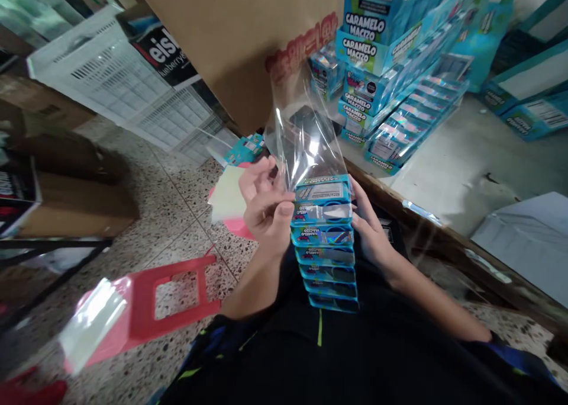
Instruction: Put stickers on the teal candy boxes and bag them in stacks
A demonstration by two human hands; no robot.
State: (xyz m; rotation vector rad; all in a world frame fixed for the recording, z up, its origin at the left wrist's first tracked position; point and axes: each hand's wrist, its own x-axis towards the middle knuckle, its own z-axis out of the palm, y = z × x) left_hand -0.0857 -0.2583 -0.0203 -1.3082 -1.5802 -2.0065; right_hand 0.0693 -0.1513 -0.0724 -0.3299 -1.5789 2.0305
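Observation:
A row of several blue candy boxes (326,256) labelled "Caramelo" is held against my dark shirt. A clear plastic bag (306,135) stretches up from its far end, glossy and loose at the top. My right hand (370,230) grips the row along its right side, fingers partly hidden behind it. At the upper left corner, my left hand (270,212) pinches the bag film between thumb and forefinger, with its other fingers curled. Exactly how much film lies in that pinch is hard to see.
On the table (448,147) at right stand stacked candy displays (377,61) and wrapped rows of boxes (417,115). A large cardboard box (248,26) rises ahead. Left are a white crate (119,79) and a red stool (142,304) on the speckled floor.

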